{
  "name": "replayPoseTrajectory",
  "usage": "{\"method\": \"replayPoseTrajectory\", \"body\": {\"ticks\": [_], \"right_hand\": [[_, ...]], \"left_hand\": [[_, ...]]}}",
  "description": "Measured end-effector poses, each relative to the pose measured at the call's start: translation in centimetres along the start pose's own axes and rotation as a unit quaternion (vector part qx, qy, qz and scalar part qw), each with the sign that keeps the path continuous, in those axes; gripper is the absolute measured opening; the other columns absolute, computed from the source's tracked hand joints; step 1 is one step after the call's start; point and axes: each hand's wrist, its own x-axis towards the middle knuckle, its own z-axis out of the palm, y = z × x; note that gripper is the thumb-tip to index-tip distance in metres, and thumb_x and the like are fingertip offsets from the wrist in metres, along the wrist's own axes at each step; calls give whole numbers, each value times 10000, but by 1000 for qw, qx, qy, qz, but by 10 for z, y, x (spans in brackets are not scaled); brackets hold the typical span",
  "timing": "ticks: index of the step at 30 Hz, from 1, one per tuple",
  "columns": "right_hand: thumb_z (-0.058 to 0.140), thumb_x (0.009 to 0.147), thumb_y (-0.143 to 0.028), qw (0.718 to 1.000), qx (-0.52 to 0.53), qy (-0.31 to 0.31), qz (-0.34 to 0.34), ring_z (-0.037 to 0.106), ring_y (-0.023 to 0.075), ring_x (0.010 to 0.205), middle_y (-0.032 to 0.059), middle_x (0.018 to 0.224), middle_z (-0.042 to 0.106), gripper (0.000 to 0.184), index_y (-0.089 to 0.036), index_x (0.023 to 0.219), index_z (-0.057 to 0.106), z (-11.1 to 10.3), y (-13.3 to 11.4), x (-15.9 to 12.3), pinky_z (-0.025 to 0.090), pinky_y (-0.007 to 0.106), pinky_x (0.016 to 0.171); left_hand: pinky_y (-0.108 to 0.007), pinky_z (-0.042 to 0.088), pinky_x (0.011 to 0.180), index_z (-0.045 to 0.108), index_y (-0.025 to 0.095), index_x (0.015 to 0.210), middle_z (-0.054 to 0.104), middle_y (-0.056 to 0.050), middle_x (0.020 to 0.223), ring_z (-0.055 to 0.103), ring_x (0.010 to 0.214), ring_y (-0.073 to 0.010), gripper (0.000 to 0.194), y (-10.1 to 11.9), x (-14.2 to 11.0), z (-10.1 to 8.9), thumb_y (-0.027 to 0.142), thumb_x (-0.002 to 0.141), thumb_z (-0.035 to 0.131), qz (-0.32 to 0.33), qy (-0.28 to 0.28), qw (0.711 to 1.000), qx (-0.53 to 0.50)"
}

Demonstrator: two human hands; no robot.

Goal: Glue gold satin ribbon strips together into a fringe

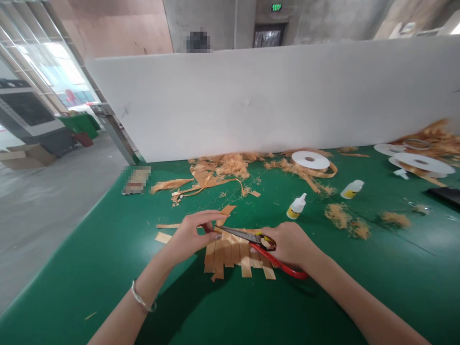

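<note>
Red-handled scissors (278,262) in my right hand (293,243), fingers closed on the grip, blades angled left over the row of tan strips (233,251) on the green table (179,306). Left hand (192,235): thumb and index nearly closed on a tan ribbon piece (227,211) at the blade tips. Nearer glue bottle (296,207) upright beyond my right hand.

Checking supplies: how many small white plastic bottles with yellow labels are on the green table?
2: the nearer bottle is just beyond the right hand; the farther bottle is right of the nearer one.
</note>
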Motion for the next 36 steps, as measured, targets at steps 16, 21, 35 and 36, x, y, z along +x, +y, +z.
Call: {"method": "replayPoseTrajectory", "body": {"ticks": [16,21,35,36], "right_hand": [[387,842,-299,999,-25,10,32,385,119,484,32,540,527,274,-182,733,609,-5,4,0,138,259,488],[384,846,-323,998,-23,16,65,473,139,521,51,596,579,280,-181,778,615,-9,10,1,176,249,481],[443,812,-467,991,16,11,133,619,254,715,119,765,636,351,-163,878,604,-10,-4,38,411,302,557],[471,803,-451,992,26,21,126,618,252,718,120,767,635,332,-158,879,606,-10,-5,49,419,303,569]], "left_hand": [[-255,491,624,643,232,1093,621,-32,886,491,620,-97,371,-10,6,-4,260,722,642,-43,67,997,-23],[-249,437,541,606,173,1151,558,22,593,508,558,-127,504,-23,35,-18,334,679,678,-88,149,985,21],[-335,520,720,706,190,791,715,-62,820,649,780,-210,213,-14,43,-27,367,676,683,-100,228,968,-33],[-334,521,710,700,186,779,712,-62,807,647,764,-205,220,-15,35,-26,370,658,698,-106,223,967,-60]]}}
